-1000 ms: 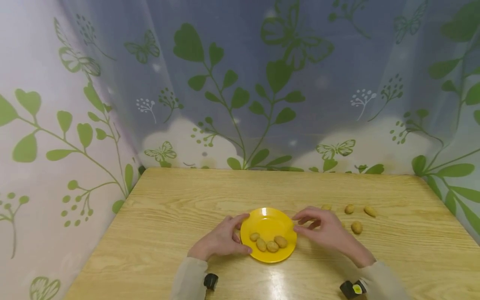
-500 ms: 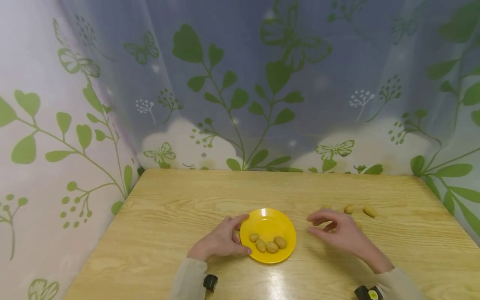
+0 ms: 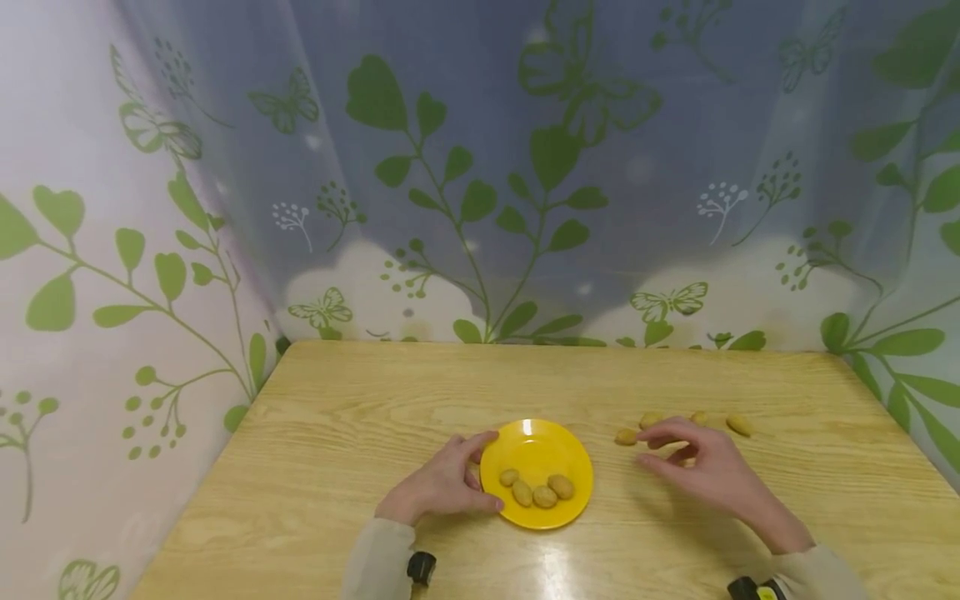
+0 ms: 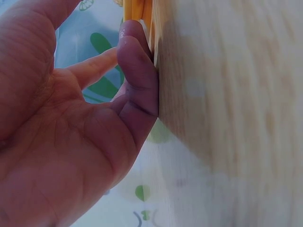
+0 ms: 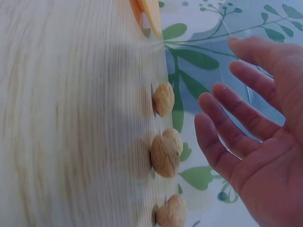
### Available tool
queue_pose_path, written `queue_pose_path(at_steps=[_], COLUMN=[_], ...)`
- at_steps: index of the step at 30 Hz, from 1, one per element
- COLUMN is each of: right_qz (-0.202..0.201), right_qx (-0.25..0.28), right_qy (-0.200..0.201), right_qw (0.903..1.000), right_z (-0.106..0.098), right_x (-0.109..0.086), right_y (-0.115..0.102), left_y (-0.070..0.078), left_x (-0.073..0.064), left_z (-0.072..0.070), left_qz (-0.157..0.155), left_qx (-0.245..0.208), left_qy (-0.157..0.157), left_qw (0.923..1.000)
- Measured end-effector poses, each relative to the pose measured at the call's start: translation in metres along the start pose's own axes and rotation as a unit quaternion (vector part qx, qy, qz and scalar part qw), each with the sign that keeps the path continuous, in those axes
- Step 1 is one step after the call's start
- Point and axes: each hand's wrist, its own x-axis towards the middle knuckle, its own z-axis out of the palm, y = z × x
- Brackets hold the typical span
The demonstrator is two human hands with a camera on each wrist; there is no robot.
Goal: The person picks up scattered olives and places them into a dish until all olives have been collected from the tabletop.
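Observation:
A round yellow plate (image 3: pixel 540 454) stands on the wooden table, with several small tan lumps (image 3: pixel 545 497) like little potatoes in its near half. My left hand (image 3: pixel 442 482) holds the plate's left edge, thumb at the near rim and fingers at the far side. To the right of the plate my right hand (image 3: pixel 708 467) hovers low with loosely bent fingers and nothing between them. Close to its fingertips lies one potato-like lump (image 3: pixel 626 437). In the right wrist view the palm faces several wrinkled lumps (image 5: pixel 164 156), apart from them.
Behind the right hand, more lumps rest on the table (image 3: pixel 420 392), among them a longer one (image 3: pixel 739 425) at the far right; the hand partly covers others. A patterned curtain (image 3: pixel 480 208) hangs along the back and left table edges.
My right hand has moved right, away from the plate, uncovering a lump on the table. The left hand, the plate and the lumps on it have stayed in place.

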Motion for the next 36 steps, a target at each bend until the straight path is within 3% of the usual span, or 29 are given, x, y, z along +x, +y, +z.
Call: queue_pose_path(at_steps=[10, 16, 36], right_qz=[0.021, 0.007, 0.028], right_qx=[-0.027, -0.04, -0.06], right_qy=[0.029, 0.054, 0.085], right_qw=[0.999, 0.9977, 0.9942], right_z=[-0.015, -0.022, -0.038], right_x=[-0.012, -0.017, -0.028], right_y=[0.009, 0.016, 0.034], left_y=[0.0, 0.0, 0.001], left_x=[-0.001, -0.001, -0.001], left_z=[-0.001, 0.0, 0.0], left_qz=[-0.004, 0.002, 0.009], left_qx=[-0.003, -0.003, -0.003], left_qy=[-0.002, 0.0, 0.002], left_qw=[1.0, 1.0, 1.0])
